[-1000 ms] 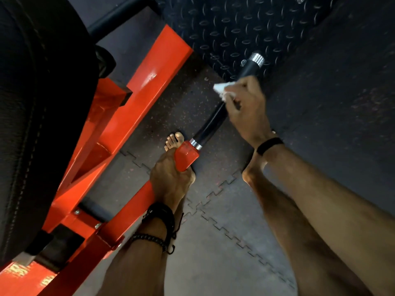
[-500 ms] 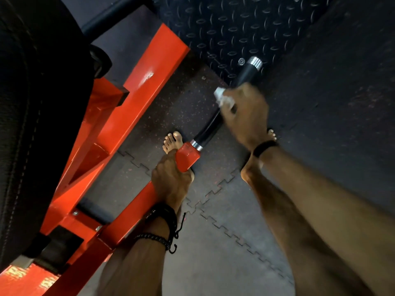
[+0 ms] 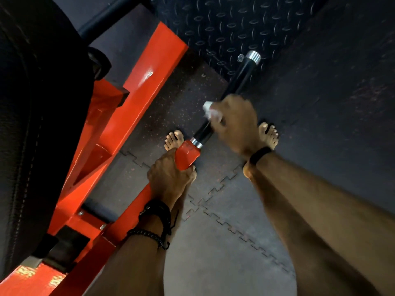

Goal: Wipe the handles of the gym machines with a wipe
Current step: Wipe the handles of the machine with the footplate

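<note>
- Gripping a white wipe [image 3: 210, 111] around the black handle [image 3: 233, 90] of an orange gym machine, the person's right hand [image 3: 236, 122] is curled about the bar near its middle, the cloth bunched under the fingers and showing at the hand's upper left edge; the hand is blurred.
- Seen from the head camera, the handle runs diagonally from an orange arm [image 3: 188, 154] at lower left up to a chrome end cap [image 3: 253, 57] at upper right, with a chrome collar [image 3: 196, 142] where the black grip meets the orange steel.
- The left hand [image 3: 168, 178] clasps the orange arm just below that collar, fingers wrapped round the tube; black cord and bead bracelets [image 3: 157, 221] circle its wrist.
- A black band [image 3: 259, 157] sits on the right wrist.
- Two bare feet stand on the floor beneath the bar, the left foot [image 3: 174, 138] just beside the orange arm's end, the right foot [image 3: 268, 135] partly hidden behind the right hand.
- A wide orange frame beam [image 3: 145, 82] slants across the left, beside a black padded seat [image 3: 32, 124] with pale stitching.
- Interlocking rubber floor tiles [image 3: 213, 242] lie below; black diamond-plate flooring [image 3: 213, 24] fills the top.
</note>
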{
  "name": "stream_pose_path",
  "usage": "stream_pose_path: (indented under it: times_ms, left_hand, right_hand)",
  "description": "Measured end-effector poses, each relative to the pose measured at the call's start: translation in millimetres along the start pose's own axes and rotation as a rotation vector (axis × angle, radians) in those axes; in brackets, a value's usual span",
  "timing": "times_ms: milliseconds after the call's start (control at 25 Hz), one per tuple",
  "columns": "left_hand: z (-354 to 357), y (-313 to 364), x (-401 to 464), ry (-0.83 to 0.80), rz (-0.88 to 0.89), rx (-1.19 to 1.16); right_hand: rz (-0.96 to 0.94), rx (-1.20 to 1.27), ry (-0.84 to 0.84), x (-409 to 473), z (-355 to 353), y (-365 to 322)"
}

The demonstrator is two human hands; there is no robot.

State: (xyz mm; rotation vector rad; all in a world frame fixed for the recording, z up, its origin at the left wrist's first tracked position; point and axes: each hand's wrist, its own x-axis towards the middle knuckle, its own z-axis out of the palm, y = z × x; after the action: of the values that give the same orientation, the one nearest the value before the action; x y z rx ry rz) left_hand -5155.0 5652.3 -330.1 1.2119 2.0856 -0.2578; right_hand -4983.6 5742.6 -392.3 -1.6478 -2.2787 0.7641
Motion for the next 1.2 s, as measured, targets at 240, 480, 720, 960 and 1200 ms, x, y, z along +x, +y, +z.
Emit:
stream_pose_path:
  times_ms: [240, 480, 720, 960, 1200]
  left_hand:
    - [1, -2, 2, 0.032, 0.018, 0.040]
    - [5, -4, 4, 0.066, 0.041, 0.068]
    - [8, -9, 11, 0.010, 0.000, 0.079]
    - [3, -6, 11, -0.006, -0.019, 0.065]
    - [5, -11, 13, -0.001, 0.000, 0.066]
  right_hand:
    - [0.297, -0.009, 0.201, 40, -11, 37]
    - [-0.131, 0.082, -0.145, -32, 14, -39]
    - [0.371, -0.095, 0.135, 78, -23, 73]
    - [0.204, 0.239, -0.037, -33, 23, -46]
    - [0.786, 0.369, 0.438, 42, 9, 7]
